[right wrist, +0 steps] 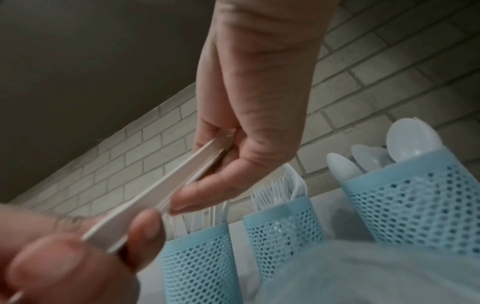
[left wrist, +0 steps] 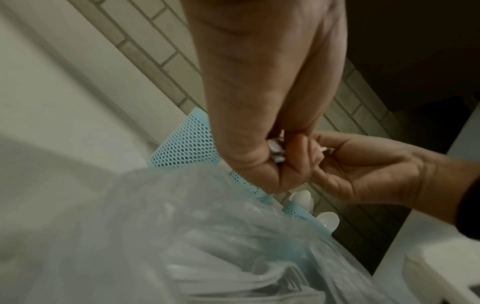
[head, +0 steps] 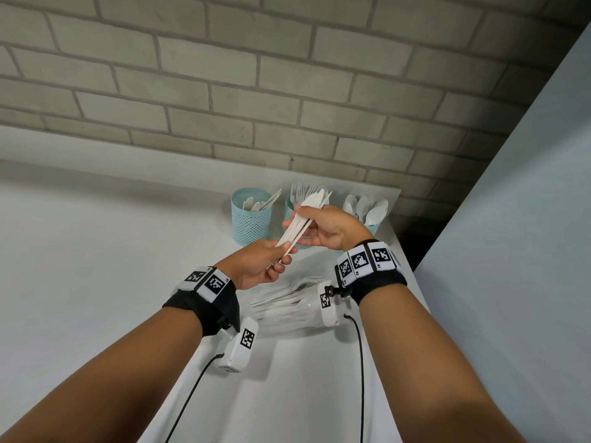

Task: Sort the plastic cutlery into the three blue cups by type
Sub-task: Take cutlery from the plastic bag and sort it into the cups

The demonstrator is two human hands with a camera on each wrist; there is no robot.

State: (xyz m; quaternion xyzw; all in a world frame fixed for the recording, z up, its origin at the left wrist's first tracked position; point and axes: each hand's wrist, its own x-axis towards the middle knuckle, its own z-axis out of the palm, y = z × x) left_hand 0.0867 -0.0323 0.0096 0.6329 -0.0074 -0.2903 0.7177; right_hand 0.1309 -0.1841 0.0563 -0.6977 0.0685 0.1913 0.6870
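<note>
Both hands hold one bundle of white plastic knives [head: 302, 219] above the table. My left hand [head: 279, 255] grips the handle ends, and my right hand [head: 308, 220] pinches the bundle [right wrist: 155, 195] further up, just in front of the cups. Three blue mesh cups stand in a row at the back. The left cup [head: 251, 219] holds knives. The middle cup [head: 289, 207] holds forks and is partly hidden behind my right hand. The right cup [head: 372, 227] holds spoons [right wrist: 413, 139]. The left wrist view shows the knife ends [left wrist: 276, 152] inside my curled left fingers.
A clear plastic bag [head: 287, 305] with more white cutlery lies on the white table [head: 96, 251] under my wrists. A brick wall [head: 287, 91] stands right behind the cups. The table's right edge [head: 404, 251] runs close by the spoon cup, beside a pale panel [head: 511, 219].
</note>
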